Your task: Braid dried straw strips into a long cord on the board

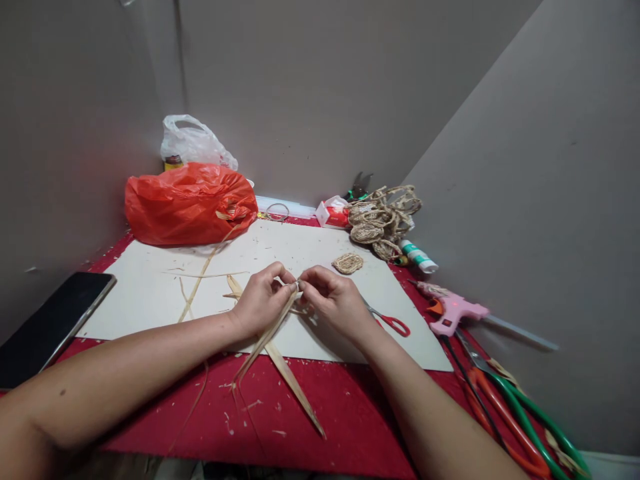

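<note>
My left hand (263, 300) and my right hand (336, 297) meet over the white board (150, 293), both pinching the same dry palm-leaf strips (273, 343). The fingertips of both hands close on the strips near their crossing point. The strips' long ends trail toward me over the red table cover (350, 407). More loose strips (200, 280) lie on the board to the left of my left hand.
Red-handled scissors (393, 322) lie just right of my right hand. A small jute coil (348, 263), a jute rope pile (383, 217), a glue stick (419, 257), a pink glue gun (457, 312), garden shears (505, 400), a red bag (190, 203) and a phone (50, 327) surround the board.
</note>
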